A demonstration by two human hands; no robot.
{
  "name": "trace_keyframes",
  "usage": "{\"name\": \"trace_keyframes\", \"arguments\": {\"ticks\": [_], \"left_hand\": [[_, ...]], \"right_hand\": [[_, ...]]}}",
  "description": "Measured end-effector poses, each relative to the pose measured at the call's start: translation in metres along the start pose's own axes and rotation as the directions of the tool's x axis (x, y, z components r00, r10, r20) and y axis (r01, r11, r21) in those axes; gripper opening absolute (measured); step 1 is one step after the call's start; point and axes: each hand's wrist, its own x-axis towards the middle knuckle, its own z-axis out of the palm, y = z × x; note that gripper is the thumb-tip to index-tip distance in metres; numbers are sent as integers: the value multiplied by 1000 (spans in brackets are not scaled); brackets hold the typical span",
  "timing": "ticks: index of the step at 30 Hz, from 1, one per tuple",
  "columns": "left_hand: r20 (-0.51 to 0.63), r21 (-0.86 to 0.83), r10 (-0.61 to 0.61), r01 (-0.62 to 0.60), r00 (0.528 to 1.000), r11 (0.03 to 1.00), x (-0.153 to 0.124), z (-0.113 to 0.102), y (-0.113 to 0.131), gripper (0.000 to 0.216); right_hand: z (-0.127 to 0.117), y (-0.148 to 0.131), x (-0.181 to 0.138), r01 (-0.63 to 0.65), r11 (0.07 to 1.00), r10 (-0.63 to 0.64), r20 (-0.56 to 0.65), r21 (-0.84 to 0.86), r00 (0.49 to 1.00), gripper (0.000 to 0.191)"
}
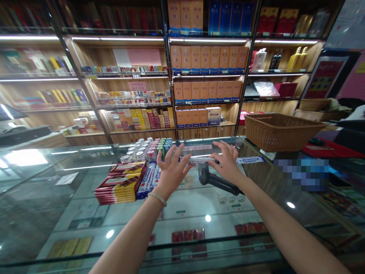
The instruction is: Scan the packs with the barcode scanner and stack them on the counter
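Observation:
My left hand [172, 171], with a beaded bracelet at the wrist, hovers over the glass counter with its fingers spread. Right beside it are blue-and-white wrapped packs [148, 179] and a stack of red-and-yellow chocolate packs [121, 184]. My right hand [227, 161] has its fingers apart, just above a black handheld barcode scanner [219, 182] lying on the glass. A thin pale strip [201, 160] shows between my hands; whether either hand touches it I cannot tell. A long blue-and-white pack [251, 160] lies just right of my right hand.
Small cans and jars [148, 148] stand in rows behind the packs. A wicker basket [281, 131] sits at the counter's back right. Boxed goods appear under the glass counter top [194, 211]. Wall shelves [207, 74] hold orange boxes, blue boxes and small packets. A person's sleeve shows far right.

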Motion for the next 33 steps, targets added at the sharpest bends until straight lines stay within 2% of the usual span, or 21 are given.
{"name": "trace_keyframes", "arguments": {"ticks": [7,14,19,22,26,33], "left_hand": [[-16,-3,9,-9,1000,1000,-3,2,-1,29],[-5,-25,23,-23,1000,999,-4,4,-3,24],[6,-36,-5,5,1000,999,-3,5,-7,22],[24,-29,-35,36,999,999,-2,5,-9,17],[49,-52,-82,85,995,995,-1,5,-11,15],[86,-33,-127,130,988,991,2,2,-14,14]], "right_hand": [[0,2,0,1,1000,-3,65,25,998,27],[1,1,-1,-3,1000,2,59,15,998,30],[-2,-5,-2,21,998,-20,23,-65,1000,29],[-3,-7,-2,53,989,-48,40,-142,998,41],[1,-5,-3,63,975,-42,105,-214,994,67],[5,-8,-1,72,970,-31,174,-232,984,84]]}}
